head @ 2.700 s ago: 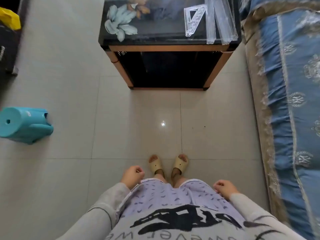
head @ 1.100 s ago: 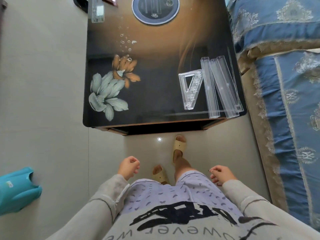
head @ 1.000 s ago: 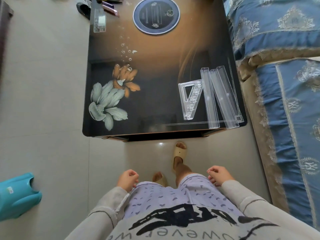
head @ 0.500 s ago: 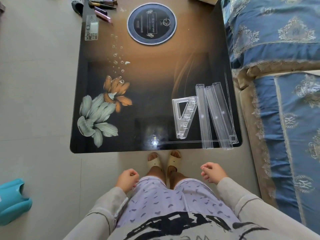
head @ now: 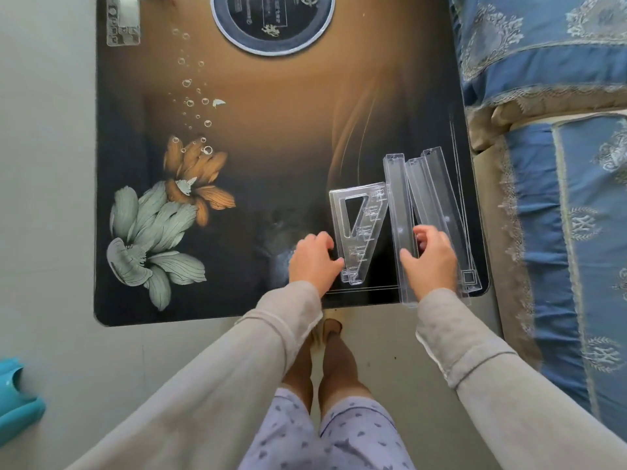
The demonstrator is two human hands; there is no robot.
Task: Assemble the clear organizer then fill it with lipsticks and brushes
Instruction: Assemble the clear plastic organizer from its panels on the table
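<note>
a teal stool point(head: 13, 398) is sitting on the floor at far left. on the dark flowered bench point(head: 271, 147), the left hand point(head: 314, 261) is resting against the triangular clear side panel point(head: 359, 228), its grip loosely curled, pinching nothing. the right hand point(head: 431, 259) is closing its grip on a long clear tray point(head: 400, 212), lying beside two more clear strips point(head: 437, 198) near the blue bed point(head: 559, 164).

Mount: head-worn, single wide-angle view.
Facing: steeply downward onto glass table point(head: 271, 130).
Range: close, within arm's reach.
</note>
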